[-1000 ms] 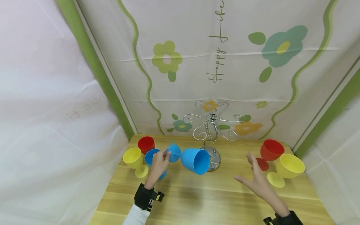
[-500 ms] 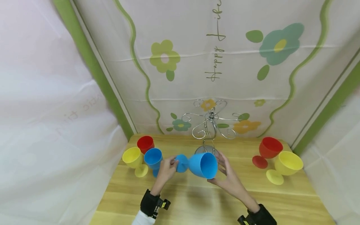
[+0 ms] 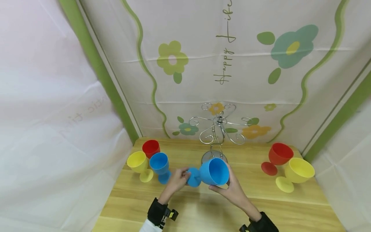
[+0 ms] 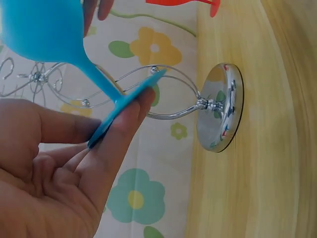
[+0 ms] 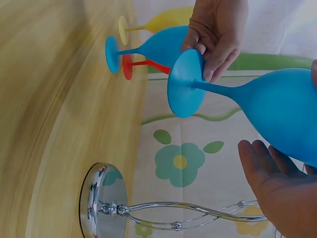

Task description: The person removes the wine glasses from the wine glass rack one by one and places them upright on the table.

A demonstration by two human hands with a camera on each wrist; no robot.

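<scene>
A blue plastic goblet (image 3: pixel 214 171) is held tilted over the table, its mouth turned up and to the right. My left hand (image 3: pixel 177 181) pinches the rim of its round foot between thumb and fingers, plain in the left wrist view. Around the bowl, my right hand (image 3: pixel 235 190) has its thumb on one side and its fingers on the other; in the right wrist view those fingers (image 5: pixel 270 163) lie along the bowl's side. Just behind stands a chrome wire rack (image 3: pixel 220 122) with curled arms on a round base.
On the left of the wooden table (image 3: pixel 203 212) stand a second blue goblet (image 3: pixel 159 162), a yellow goblet (image 3: pixel 137 162) and a red goblet (image 3: pixel 150 149). A red goblet (image 3: pixel 280 154) and a yellow goblet (image 3: pixel 299 170) stand right. Printed cloth (image 3: pixel 200 80) hangs behind.
My left hand has carried the blue goblet rightward and nearer to me, away from the other blue one. My right hand has come in from the right and taken the bowl.
</scene>
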